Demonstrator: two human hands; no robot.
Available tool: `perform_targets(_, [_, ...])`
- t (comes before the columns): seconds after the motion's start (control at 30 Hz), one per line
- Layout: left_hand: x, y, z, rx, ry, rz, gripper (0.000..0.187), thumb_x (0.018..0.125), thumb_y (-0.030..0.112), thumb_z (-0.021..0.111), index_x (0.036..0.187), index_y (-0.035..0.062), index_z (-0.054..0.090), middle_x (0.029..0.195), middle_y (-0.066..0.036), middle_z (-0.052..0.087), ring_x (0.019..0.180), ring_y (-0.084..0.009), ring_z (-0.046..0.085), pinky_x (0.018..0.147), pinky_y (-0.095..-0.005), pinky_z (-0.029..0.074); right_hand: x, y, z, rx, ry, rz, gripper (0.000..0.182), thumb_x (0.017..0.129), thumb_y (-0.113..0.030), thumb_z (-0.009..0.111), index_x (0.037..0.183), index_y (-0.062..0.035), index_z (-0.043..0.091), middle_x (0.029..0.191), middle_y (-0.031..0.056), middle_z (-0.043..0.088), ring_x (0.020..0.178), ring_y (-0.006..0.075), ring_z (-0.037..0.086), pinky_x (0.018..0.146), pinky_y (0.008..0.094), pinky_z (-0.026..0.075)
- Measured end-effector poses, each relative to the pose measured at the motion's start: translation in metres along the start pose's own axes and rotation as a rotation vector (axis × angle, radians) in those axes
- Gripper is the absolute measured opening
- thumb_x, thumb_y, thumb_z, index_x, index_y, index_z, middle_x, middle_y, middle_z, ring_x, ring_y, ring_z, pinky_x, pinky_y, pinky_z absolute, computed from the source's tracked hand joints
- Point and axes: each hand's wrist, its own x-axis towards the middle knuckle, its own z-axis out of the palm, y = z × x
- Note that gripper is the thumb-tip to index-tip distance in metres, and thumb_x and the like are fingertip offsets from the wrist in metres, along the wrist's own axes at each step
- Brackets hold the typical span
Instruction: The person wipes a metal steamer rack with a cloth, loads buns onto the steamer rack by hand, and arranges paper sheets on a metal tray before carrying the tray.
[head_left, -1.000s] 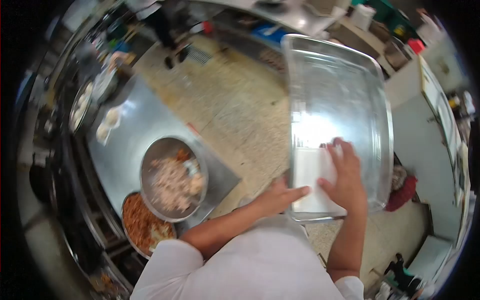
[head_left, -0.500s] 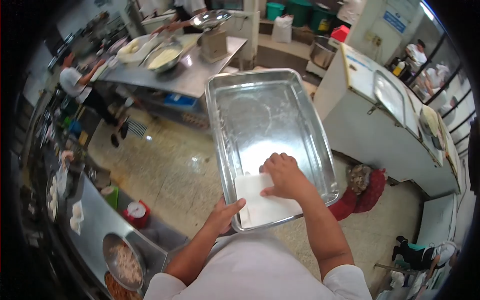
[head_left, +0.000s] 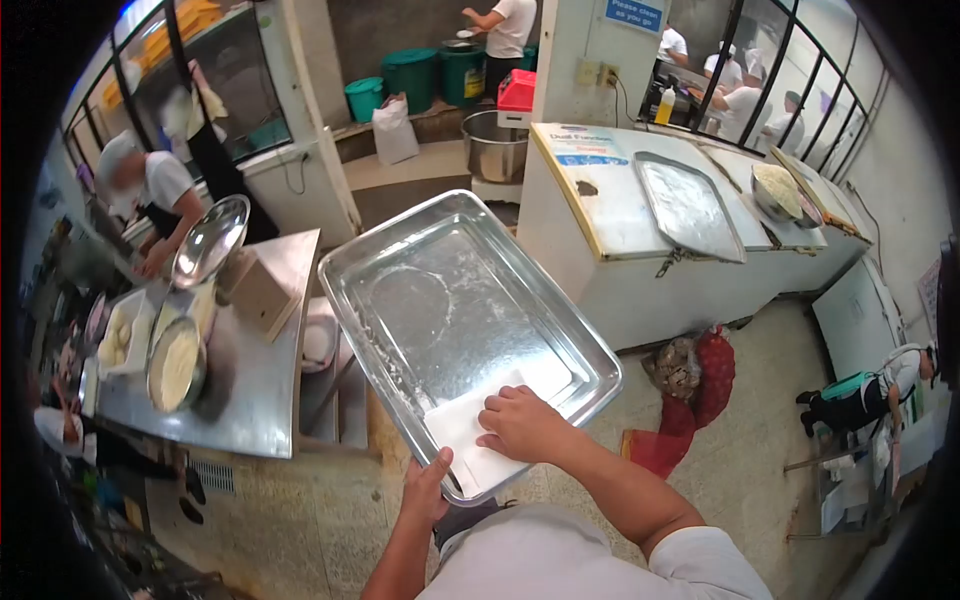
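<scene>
A large rectangular metal tray [head_left: 440, 330], dusted with white powder, is held up in front of me, tilted across the view. My left hand [head_left: 425, 488] grips its near left corner, thumb over the rim and fingers hidden underneath. White paper sheets [head_left: 456, 428] lie inside at the near end. On top of them is my right hand [head_left: 525, 425], its fingers curled together and the thumb on the paper. Whether the fingertips pinch a sheet is hard to see.
Left stands a steel table [head_left: 250, 400] with a bowl of pale dough or flour [head_left: 177, 370] and a scale [head_left: 265, 295]. A white chest freezer [head_left: 600, 285] is ahead right, near a mixer bowl [head_left: 495, 145]. Red mesh sacks [head_left: 712, 375] lie on the floor. Several people work around.
My view has turned right, bringing more of the freezer into sight and shifting the steel table left. The tray has swung round, with both hands staying on it and the paper.
</scene>
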Motion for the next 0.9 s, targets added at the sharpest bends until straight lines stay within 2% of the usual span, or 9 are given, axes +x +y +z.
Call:
perform_targets(0.07, [0.049, 0.036, 0.012, 0.04, -0.033, -0.014, 0.057, 0.092, 0.023, 0.066, 0.137, -0.0015, 0.041, 0.125, -0.017, 0.059, 0.112, -0.0301, 0.062, 0.094, -0.0435, 0.053, 0.032, 0.021, -0.023, 0.048, -0.025, 0.084, 0.039, 0.087, -0.045, 0.065, 0.096, -0.0074, 0.067, 0.101, 0.0102, 0.062, 0.099, 0.0305, 0.059, 0.09, 0.0443, 0.044])
perform_targets(0.23, [0.155, 0.108, 0.041, 0.036, -0.122, 0.029, 0.062, 0.092, 0.025, 0.068, 0.138, -0.0036, 0.04, 0.125, -0.017, 0.058, 0.111, -0.0281, 0.062, 0.091, -0.0408, 0.054, 0.097, 0.061, -0.056, 0.057, -0.032, 0.072, 0.056, 0.087, -0.058, 0.058, 0.111, -0.0082, 0.068, 0.119, 0.0119, 0.06, 0.118, 0.0312, 0.053, 0.104, 0.0499, 0.037])
perform_targets(0.33, [0.224, 0.134, 0.049, 0.033, -0.108, 0.02, 0.06, 0.092, 0.024, 0.067, 0.138, -0.0038, 0.04, 0.125, -0.017, 0.058, 0.11, -0.0279, 0.063, 0.092, -0.0404, 0.054, 0.148, 0.106, -0.064, 0.003, 0.055, 0.023, 0.053, 0.086, -0.055, 0.062, 0.112, -0.0079, 0.066, 0.122, 0.0113, 0.058, 0.119, 0.031, 0.052, 0.107, 0.0495, 0.036])
perform_targets(0.43, [0.29, 0.154, 0.061, 0.037, -0.119, 0.04, 0.059, 0.092, 0.022, 0.066, 0.138, -0.0036, 0.04, 0.125, -0.016, 0.058, 0.111, -0.0276, 0.062, 0.093, -0.0401, 0.053, 0.196, 0.157, -0.072, -0.044, -0.105, 0.032, 0.051, 0.083, -0.042, 0.071, 0.121, -0.01, 0.061, 0.129, 0.0088, 0.055, 0.123, 0.0294, 0.049, 0.112, 0.0509, 0.031])
perform_targets(0.5, [0.334, 0.166, 0.06, 0.091, -0.085, -0.04, 0.058, 0.092, 0.02, 0.066, 0.139, -0.003, 0.04, 0.128, -0.016, 0.057, 0.113, -0.0274, 0.061, 0.094, -0.0406, 0.052, 0.226, 0.192, -0.074, -0.055, -0.1, 0.056, 0.063, 0.075, -0.037, 0.078, 0.13, -0.0149, 0.057, 0.137, 0.0066, 0.052, 0.13, 0.0305, 0.046, 0.114, 0.0526, 0.03])
perform_targets(0.53, [0.355, 0.17, 0.058, 0.137, -0.045, -0.075, 0.058, 0.092, 0.019, 0.066, 0.139, -0.0026, 0.04, 0.128, -0.015, 0.057, 0.114, -0.0272, 0.06, 0.095, -0.0403, 0.051, 0.242, 0.208, -0.08, -0.067, -0.149, 0.058, 0.069, 0.076, -0.037, 0.078, 0.136, -0.0161, 0.052, 0.142, 0.0053, 0.049, 0.136, 0.0304, 0.041, 0.115, 0.054, 0.028])
perform_targets(0.7, [0.443, 0.21, 0.092, 0.129, 0.054, -0.052, 0.057, 0.093, 0.02, 0.065, 0.139, -0.0029, 0.04, 0.126, -0.018, 0.058, 0.109, -0.0272, 0.063, 0.091, -0.0387, 0.054, 0.326, 0.297, -0.108, -0.141, -0.195, -0.02, 0.071, 0.078, -0.032, 0.076, 0.141, -0.0181, 0.047, 0.149, 0.0064, 0.043, 0.138, 0.0312, 0.039, 0.114, 0.0538, 0.029])
perform_targets(0.77, [0.482, 0.227, 0.105, 0.046, -0.032, -0.079, 0.058, 0.094, 0.021, 0.064, 0.14, -0.0029, 0.038, 0.128, -0.019, 0.056, 0.112, -0.0278, 0.062, 0.092, -0.04, 0.054, 0.356, 0.33, -0.125, -0.057, -0.23, -0.023, 0.056, 0.087, -0.02, 0.061, 0.141, -0.0155, 0.049, 0.15, 0.0094, 0.042, 0.141, 0.0328, 0.036, 0.115, 0.053, 0.028])
perform_targets(0.9, [0.56, 0.247, 0.119, 0.027, -0.028, -0.047, 0.058, 0.094, 0.02, 0.063, 0.141, -0.0033, 0.037, 0.127, -0.019, 0.057, 0.112, -0.0287, 0.062, 0.092, -0.0413, 0.053, 0.405, 0.385, -0.123, -0.034, -0.158, -0.058, 0.048, 0.086, -0.019, 0.061, 0.133, -0.0139, 0.057, 0.144, 0.0099, 0.048, 0.134, 0.0332, 0.043, 0.107, 0.0495, 0.038])
